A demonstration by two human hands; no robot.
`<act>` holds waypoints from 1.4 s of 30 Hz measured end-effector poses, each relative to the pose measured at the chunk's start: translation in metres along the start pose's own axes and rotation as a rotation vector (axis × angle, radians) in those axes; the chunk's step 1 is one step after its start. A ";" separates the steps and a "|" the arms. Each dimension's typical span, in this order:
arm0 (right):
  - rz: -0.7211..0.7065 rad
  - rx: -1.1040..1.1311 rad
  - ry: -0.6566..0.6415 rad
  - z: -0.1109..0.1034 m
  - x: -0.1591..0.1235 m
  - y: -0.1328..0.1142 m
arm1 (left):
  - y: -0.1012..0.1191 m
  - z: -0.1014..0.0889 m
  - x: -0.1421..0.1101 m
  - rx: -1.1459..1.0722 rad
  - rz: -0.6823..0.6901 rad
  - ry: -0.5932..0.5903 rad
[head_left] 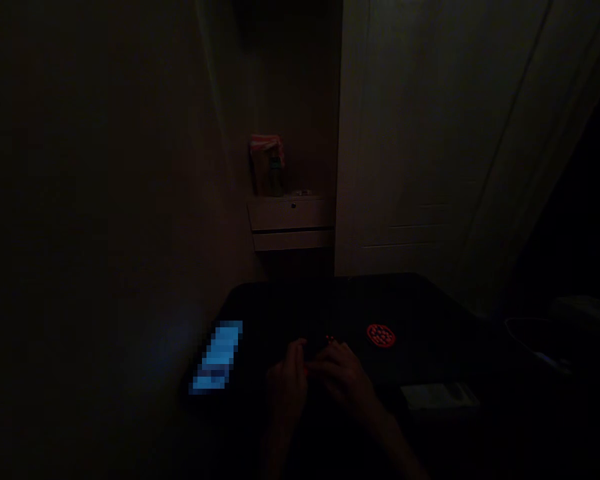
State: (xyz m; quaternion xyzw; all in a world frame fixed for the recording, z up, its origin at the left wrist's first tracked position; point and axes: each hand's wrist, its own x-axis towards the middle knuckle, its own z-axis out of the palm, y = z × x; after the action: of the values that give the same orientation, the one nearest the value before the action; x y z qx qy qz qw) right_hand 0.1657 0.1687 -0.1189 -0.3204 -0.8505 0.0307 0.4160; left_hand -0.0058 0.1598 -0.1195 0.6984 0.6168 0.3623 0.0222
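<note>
In the dim light my left hand [289, 377] and my right hand [343, 375] come together over a dark tabletop, near its front. Their fingers are bent and closed, and a faint reddish spot shows between them. What they hold, if anything, is too dark to name. Just beyond my right fingertips lie a few tiny red bits [329, 337]. To the right of them rests a round red piece with a patterned, openwork-looking face [381, 336]; neither hand touches it.
A lit screen [219, 357], blurred into blocks, lies at the left of the dark table [300, 300]. A pale flat box-like thing [440, 396] is at the front right. Behind stand a drawer unit [294, 220] with a bottle [276, 175] on it, and a pale panel [420, 133].
</note>
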 end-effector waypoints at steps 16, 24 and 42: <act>0.033 -0.043 -0.019 0.003 0.002 -0.009 | 0.004 -0.003 0.000 -0.052 0.004 -0.016; 0.089 -0.014 0.061 0.005 0.004 -0.010 | 0.005 -0.001 0.001 0.098 0.043 -0.069; 0.235 0.193 0.283 0.000 0.002 -0.002 | 0.004 -0.002 0.001 0.111 0.032 -0.057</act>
State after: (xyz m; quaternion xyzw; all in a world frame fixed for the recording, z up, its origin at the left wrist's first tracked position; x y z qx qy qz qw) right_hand 0.1637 0.1682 -0.1170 -0.3773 -0.7336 0.1151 0.5535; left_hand -0.0034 0.1595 -0.1157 0.7184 0.6238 0.3078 -0.0045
